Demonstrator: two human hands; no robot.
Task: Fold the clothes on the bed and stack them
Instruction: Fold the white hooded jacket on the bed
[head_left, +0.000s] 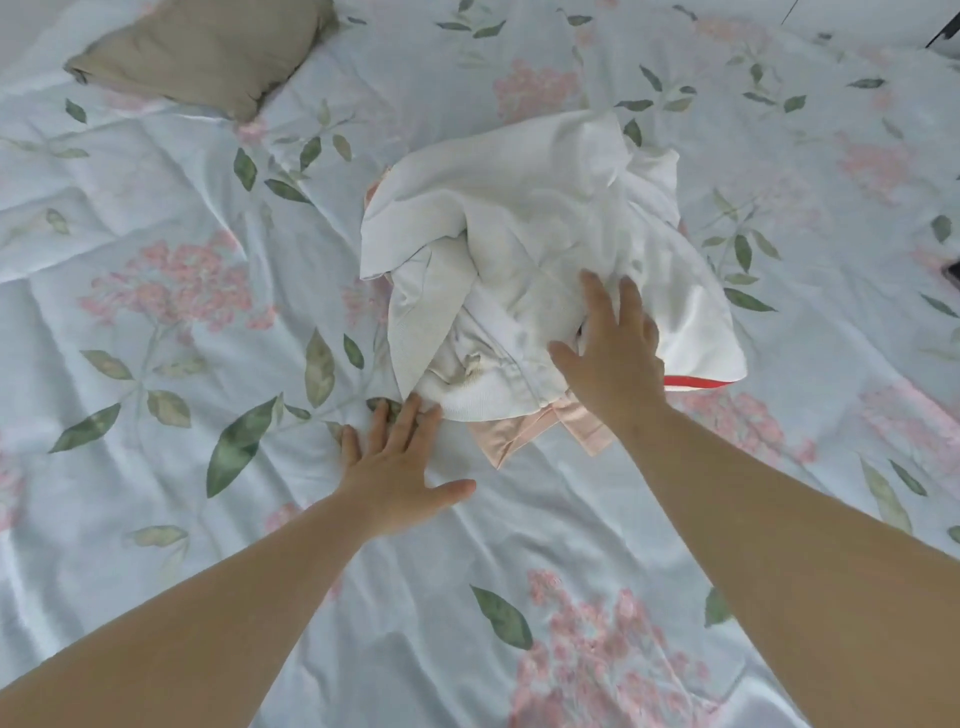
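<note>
Nearest the camera, both bare forearms reach out over the bed (483, 561), whose floral cover lies wrinkled. The left hand (395, 467) lies flat and open on the cover, fingers spread, gripping nothing. Its fingertips reach the near edge of the heap, touching or just short of it, I cannot tell which. Just beyond, a pink garment (511, 434) pokes out from under the heap, mostly buried. The right hand (610, 358) rests open on top of the white garment (519, 234), fingers splayed and straight, pressing rather than pinching. That white garment is crumpled in the middle of the bed, lying over the pink one, with a red strip (696, 383) showing at its right edge. Farther off, at the top left, a beige pillow (208, 57) sits well apart from the clothes.

Nothing looks folded yet, so the step in hand is probably getting the white piece free of the heap. To do it well, I would find a real edge — hem, collar or shoulder seam — before lifting. I would hold the pink piece down with the left hand so it does not drag along, then lay the white one flat on the cover nearby and smooth it before the first fold
</note>
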